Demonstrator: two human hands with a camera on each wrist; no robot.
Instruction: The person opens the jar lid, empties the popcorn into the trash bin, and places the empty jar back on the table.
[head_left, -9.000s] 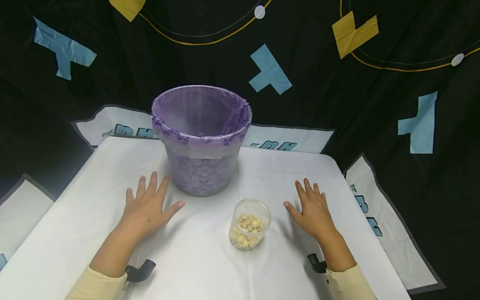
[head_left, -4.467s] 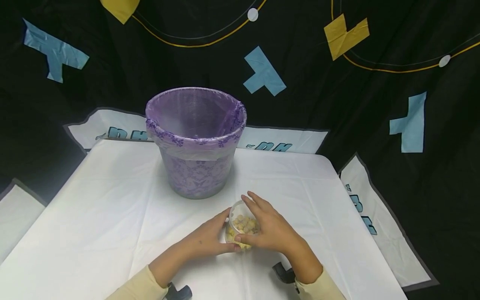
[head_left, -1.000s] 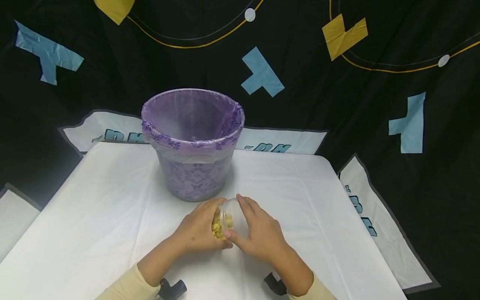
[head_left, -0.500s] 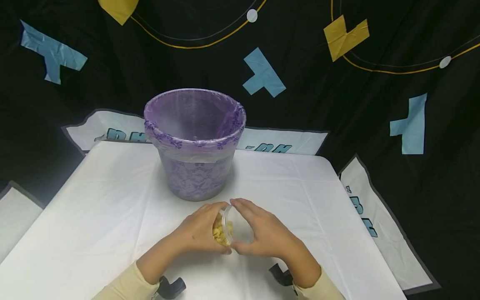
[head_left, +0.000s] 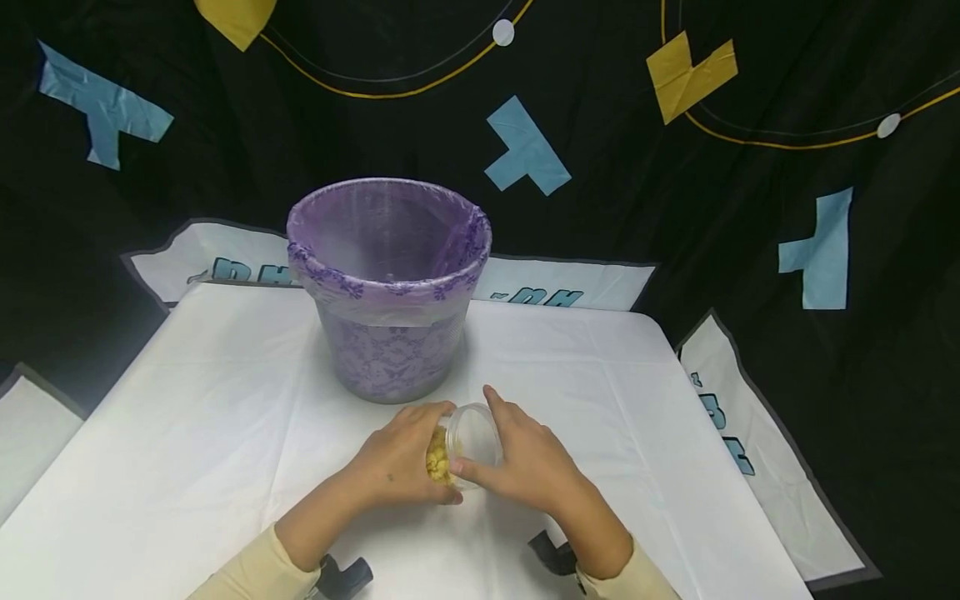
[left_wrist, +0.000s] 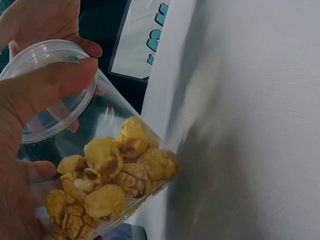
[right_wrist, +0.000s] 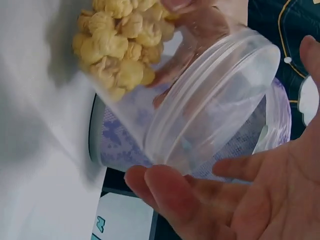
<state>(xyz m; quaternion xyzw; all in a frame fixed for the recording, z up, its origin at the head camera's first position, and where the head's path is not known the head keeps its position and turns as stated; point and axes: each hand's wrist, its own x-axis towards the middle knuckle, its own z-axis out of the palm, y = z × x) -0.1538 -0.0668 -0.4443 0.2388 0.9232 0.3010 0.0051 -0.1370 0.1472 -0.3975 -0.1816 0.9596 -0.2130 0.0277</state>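
A clear plastic jar (left_wrist: 112, 112) of caramel-coloured popcorn (left_wrist: 102, 172) is tipped on its side, its ridged, see-through lid (right_wrist: 210, 105) toward the right. My left hand (head_left: 401, 458) grips the jar's body, fingers and thumb wrapped round it; the left wrist view shows the thumb across the lid end. Around the lid end, my right hand (head_left: 528, 462) is spread, the thumb across the near edge and the forefinger extended above it. From the right wrist, these fingers (right_wrist: 240, 167) look straight and relaxed beside the lid, not curled on it.
Behind the hands stands a tall purple bin (head_left: 397, 358) with a purple liner folded over its rim. All of this is on a white-covered table (head_left: 637, 400), before a black backdrop (head_left: 600, 50) with blue and yellow tape pieces.
Both hands came from flat on the table to the upright jar, lifted it and tipped it with the lid to the right. In the last half second the right fingers loosened and spread.
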